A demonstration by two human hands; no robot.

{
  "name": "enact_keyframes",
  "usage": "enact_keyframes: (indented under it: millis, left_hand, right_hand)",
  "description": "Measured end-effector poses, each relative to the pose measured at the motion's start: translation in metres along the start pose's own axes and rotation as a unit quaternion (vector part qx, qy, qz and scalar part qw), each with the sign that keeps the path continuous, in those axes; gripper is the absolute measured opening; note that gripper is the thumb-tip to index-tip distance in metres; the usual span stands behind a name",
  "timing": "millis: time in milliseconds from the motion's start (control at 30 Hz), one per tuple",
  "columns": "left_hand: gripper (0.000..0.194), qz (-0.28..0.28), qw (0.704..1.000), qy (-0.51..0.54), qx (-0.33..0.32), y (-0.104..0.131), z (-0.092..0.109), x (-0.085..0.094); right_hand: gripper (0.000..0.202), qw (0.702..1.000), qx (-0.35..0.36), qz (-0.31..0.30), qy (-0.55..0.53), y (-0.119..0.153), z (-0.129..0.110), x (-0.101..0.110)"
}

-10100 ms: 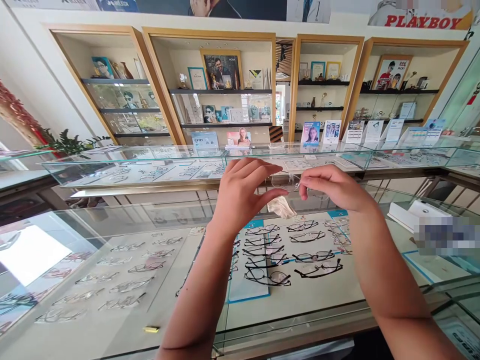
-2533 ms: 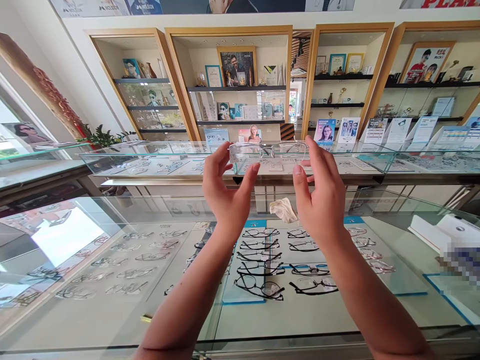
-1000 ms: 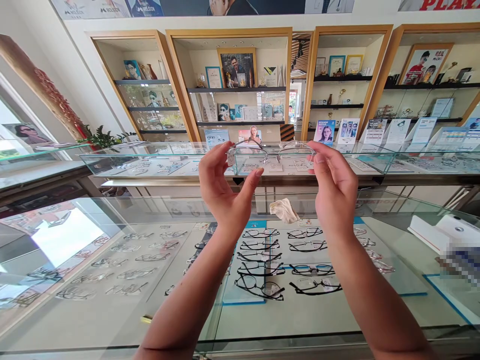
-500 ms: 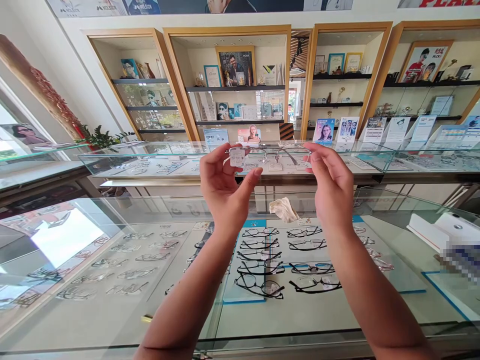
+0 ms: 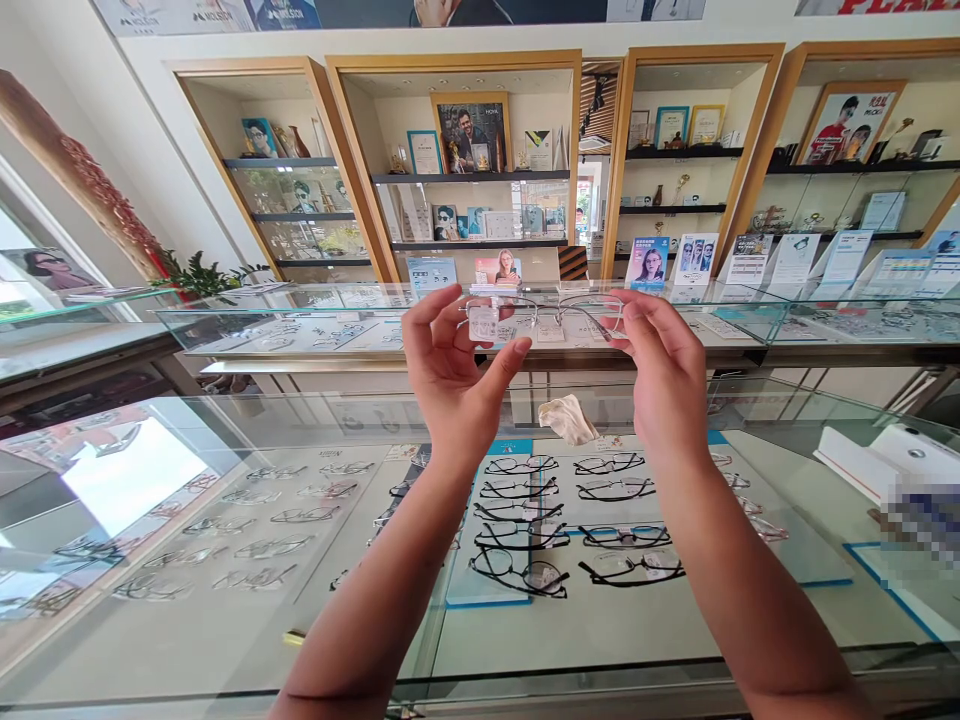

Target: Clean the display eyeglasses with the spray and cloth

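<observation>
A: Locating glasses point(image 5: 546, 308): where, which way?

B: Raised above worktop point(image 5: 540, 640), between left hand point(image 5: 456, 378) and right hand point(image 5: 669, 365). Long axis left-right, one end at each; neither nearer.

A: Grip?

B: Right: thumb and index closed on right end. Left: thumb well apart, fingers curled at left end, can't tell if gripping.

A: Text?

B: HOYA, far poster point(image 5: 471, 132). MOLSION, upper-left sign point(image 5: 214, 15). Left lens mark point(image 5: 486, 322) unreadable.

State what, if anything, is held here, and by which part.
Thin-framed eyeglasses: the right hand pinches one outer end of the frame, the left hand touches the other.
</observation>
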State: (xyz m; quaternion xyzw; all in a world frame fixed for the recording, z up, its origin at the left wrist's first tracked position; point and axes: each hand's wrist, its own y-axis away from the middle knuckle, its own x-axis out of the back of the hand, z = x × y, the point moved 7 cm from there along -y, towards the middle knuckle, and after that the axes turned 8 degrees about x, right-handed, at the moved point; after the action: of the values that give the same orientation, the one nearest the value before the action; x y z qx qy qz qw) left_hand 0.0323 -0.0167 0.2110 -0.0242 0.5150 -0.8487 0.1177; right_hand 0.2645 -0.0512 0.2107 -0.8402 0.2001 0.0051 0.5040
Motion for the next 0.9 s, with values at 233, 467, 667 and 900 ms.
enact_keyframes:
  millis: [233,467,667,900]
  left_hand:
    - [0.061,0.013,1.0,-0.018,-0.011,0.002,-0.001,0.001]
    - [0.052,0.032,0.998,-0.058,0.0,0.002,0.007,0.002]
    - [0.052,0.026,0.998,-0.056,0.008,0.004,0.002,-0.001]
    - [0.058,0.016,0.999,-0.029,-0.003,0.001,-0.001,0.001]
  right_hand:
    - [0.03,0.999,-0.013,-0.019,-0.027,-0.001,0.009,-0.001]
    - [0.02,0.992,-0.062,0.009,-0.108,-0.002,0.01,-0.002]
    - [0.022,0.994,-0.044,-0.005,-0.1,-0.004,0.012,-0.002]
    - [0.023,0.988,-0.085,-0.032,-0.125,-0.008,0.014,-0.001]
